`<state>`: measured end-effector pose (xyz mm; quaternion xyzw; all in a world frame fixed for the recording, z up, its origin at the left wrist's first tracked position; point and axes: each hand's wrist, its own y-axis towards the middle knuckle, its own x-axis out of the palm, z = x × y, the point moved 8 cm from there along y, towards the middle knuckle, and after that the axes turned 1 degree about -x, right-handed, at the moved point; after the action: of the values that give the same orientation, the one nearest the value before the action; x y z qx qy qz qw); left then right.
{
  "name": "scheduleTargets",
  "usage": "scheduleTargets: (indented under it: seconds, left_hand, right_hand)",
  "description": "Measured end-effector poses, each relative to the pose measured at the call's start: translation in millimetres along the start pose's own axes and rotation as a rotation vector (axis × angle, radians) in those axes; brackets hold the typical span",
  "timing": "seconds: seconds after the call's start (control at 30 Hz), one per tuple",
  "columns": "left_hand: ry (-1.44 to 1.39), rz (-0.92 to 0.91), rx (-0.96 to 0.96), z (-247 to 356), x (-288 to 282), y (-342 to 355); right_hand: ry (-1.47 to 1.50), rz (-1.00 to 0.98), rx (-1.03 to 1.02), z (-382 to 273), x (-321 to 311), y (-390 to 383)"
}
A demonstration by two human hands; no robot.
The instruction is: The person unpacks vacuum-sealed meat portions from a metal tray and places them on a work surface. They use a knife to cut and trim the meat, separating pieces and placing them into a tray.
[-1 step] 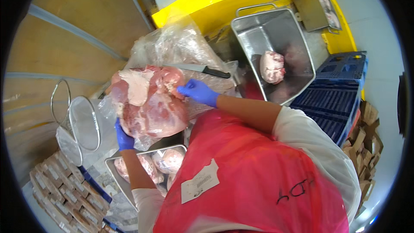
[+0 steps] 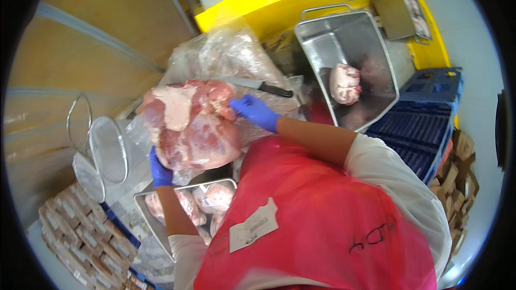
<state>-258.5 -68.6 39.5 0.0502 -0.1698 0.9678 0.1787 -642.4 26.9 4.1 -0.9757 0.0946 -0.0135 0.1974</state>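
Head view: big raw meat cut (image 2: 201, 129) on clear plastic film (image 2: 226, 45), between the two gloved hands. Right hand (image 2: 255, 113) has fingers curled in, pinching its right edge. Left hand (image 2: 160, 169) sits against the lower-left edge; fingers part-hidden, can't tell how far closed. Black-handled knife (image 2: 277, 91) lies just beyond the right hand, blade behind the meat. Left forearm crosses the metal tray (image 2: 152, 223) of wrapped meat pieces (image 2: 215, 197), blocking part of it; red apron (image 2: 317, 209) crowds its right end. Steel tub (image 2: 321, 36) off right, one meat chunk (image 2: 344, 83) inside. Blue pallets (image 2: 414, 123) beside it.
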Motion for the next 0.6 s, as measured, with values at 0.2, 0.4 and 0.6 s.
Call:
scheduleTargets:
  seconds: [0.2, 0.4, 0.6]
  left_hand:
    - [-0.440, 0.145, -0.332, -38.5, 21.0, -2.8]
    - [-0.425, 0.181, -0.039, -48.9, -3.7, 53.7]
    - [-0.358, 0.175, 0.067, -70.1, -14.0, 48.8]
  right_hand:
    - [0.496, -0.145, 0.102, -12.7, -6.9, 29.3]
    - [0.576, -0.209, 0.146, -2.0, 19.3, 58.1]
    - [0.773, -0.274, 0.369, -7.7, 29.0, 56.6]
